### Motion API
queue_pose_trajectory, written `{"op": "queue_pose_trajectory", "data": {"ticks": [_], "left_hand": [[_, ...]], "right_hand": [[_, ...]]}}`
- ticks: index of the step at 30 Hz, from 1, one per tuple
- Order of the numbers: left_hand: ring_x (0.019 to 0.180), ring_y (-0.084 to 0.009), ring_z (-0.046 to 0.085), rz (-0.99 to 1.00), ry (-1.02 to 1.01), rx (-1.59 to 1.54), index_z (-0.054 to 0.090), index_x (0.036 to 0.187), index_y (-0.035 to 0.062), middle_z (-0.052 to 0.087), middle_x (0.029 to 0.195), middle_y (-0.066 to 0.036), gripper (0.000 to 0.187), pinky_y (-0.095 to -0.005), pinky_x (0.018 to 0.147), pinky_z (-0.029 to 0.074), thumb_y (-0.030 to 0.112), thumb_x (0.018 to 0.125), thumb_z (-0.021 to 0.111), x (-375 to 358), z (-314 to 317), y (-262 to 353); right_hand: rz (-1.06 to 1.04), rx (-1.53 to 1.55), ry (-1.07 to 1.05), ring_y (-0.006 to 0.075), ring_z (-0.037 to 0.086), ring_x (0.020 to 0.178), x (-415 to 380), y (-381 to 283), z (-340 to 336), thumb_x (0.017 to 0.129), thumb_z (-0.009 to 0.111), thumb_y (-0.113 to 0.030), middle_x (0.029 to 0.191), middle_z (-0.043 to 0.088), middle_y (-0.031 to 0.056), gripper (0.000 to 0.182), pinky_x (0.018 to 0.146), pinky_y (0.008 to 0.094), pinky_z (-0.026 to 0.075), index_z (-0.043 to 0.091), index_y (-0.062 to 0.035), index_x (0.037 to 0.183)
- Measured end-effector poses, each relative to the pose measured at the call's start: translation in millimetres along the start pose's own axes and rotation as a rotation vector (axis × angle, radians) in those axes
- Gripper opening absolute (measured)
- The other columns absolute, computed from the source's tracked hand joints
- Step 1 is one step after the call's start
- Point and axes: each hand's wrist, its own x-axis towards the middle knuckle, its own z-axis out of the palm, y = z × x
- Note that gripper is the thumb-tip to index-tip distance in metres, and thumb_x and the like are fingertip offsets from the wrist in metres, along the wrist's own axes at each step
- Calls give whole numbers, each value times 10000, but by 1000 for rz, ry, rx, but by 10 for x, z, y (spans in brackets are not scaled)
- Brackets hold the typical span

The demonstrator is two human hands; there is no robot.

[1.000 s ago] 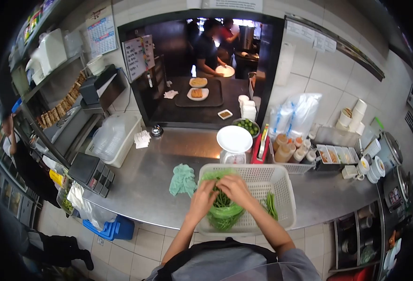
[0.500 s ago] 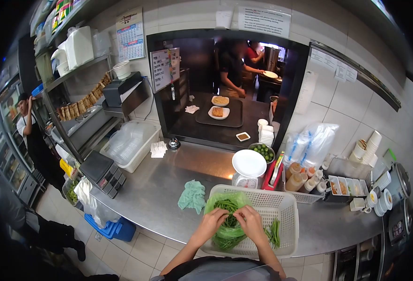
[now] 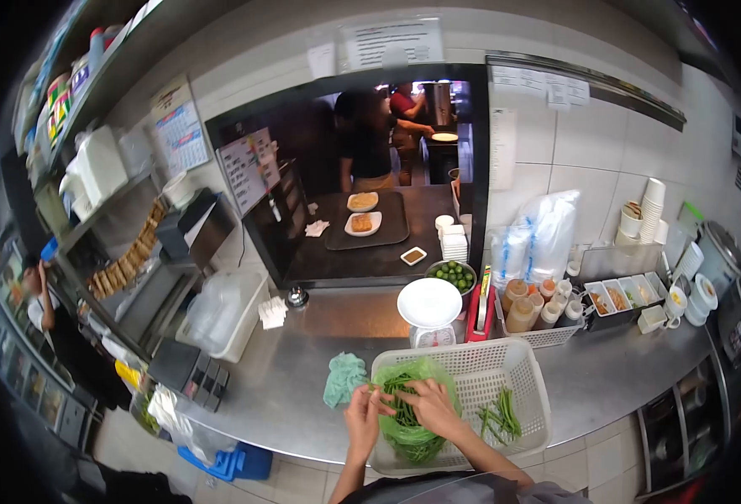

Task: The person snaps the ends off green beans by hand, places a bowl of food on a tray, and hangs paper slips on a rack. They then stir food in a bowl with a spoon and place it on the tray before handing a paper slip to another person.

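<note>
A green plastic bag (image 3: pixel 421 442) full of green beans (image 3: pixel 401 406) stands in the left part of a white perforated basket (image 3: pixel 532 378). My left hand (image 3: pixel 365 410) is at the bag's left edge, its fingers pinched together; what they hold is too small to name. Over the beans lies my right hand (image 3: pixel 428 406), fingers spread and touching them. A small loose pile of green beans (image 3: pixel 503 417) rests in the basket's right part. Just left of the bag is a crumpled teal cloth (image 3: pixel 346 380) on the steel counter (image 3: pixel 303 424).
Behind the basket are a scale with a white plate (image 3: pixel 429 302), a bowl of green limes (image 3: pixel 452 275) and sauce bottles (image 3: pixel 543 306). A tray (image 3: pixel 387 220) with two dishes sits in the pass-through window. People stand beyond it, and a person (image 3: pixel 68 336) is at far left.
The view has turned and shifted. My hands have moved apart, the left one to the bag's left edge, the right one flatter over the beans. The loose beans in the basket look more spread out.
</note>
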Motion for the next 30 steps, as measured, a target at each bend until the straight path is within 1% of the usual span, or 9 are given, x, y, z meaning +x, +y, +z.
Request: {"op": "queue_pose_trajectory", "data": {"ticks": [3,6,9,12,19,22,25,28,30], "left_hand": [[600,-154,624,57,-8,33,463,1019,-10,637,806,-136,150,-247,545,504,124,959,433,-1,93,14],[592,-154,615,74,15,-20,443,1027,6,632,809,-138,155,-243,551,495,146,968,414,38,89,83],[584,-153,609,72,48,-116,428,1026,19,630,814,-145,152,-239,552,487,159,970,410,105,52,163],[597,-153,601,71,72,-169,432,1042,25,623,822,-152,180,-241,566,492,189,970,418,130,50,235],[658,-136,600,68,-13,-135,526,1021,-6,625,850,-123,222,-270,633,508,188,966,432,82,86,235],[671,-118,583,-45,72,-447,531,1012,-3,619,829,-105,217,-276,647,513,186,963,437,118,58,195],[634,-96,541,-98,115,-621,540,1017,29,611,791,-73,234,-254,610,495,230,966,432,151,-33,113],[605,-71,492,-89,164,-408,547,1026,47,561,711,-25,250,-236,575,458,254,970,418,154,-70,134],[597,-60,472,-94,150,-183,555,1020,56,522,674,-2,250,-236,568,449,255,972,412,144,-98,122]], "right_hand": [[-63,399,-88,271,575,866,38,9,-20,846,555,-114,938,640,82,225,774,367,438,655,-64,1041],[89,573,-82,238,625,789,5,29,-80,848,577,-105,895,665,86,191,729,308,472,651,-23,1004],[298,1031,-155,142,628,798,-31,143,-39,863,598,-121,865,670,60,201,729,251,475,644,9,1010],[337,1165,-109,80,599,823,-51,160,-158,866,606,-108,868,658,46,209,736,209,465,640,24,1025],[360,1105,123,87,583,748,-6,264,-88,823,638,-38,814,642,47,75,690,213,451,619,20,867],[283,1421,158,84,565,743,31,112,-257,834,636,-64,777,622,33,72,689,212,455,621,6,840],[205,1521,-101,90,565,771,55,25,-407,827,635,-69,778,616,37,65,700,238,452,629,-8,807],[76,729,-108,147,588,749,151,46,-329,808,624,-61,801,621,46,41,703,282,460,650,-32,795],[17,190,-160,220,578,858,151,108,-225,758,643,-109,874,623,46,83,796,380,405,683,-79,824]]}}
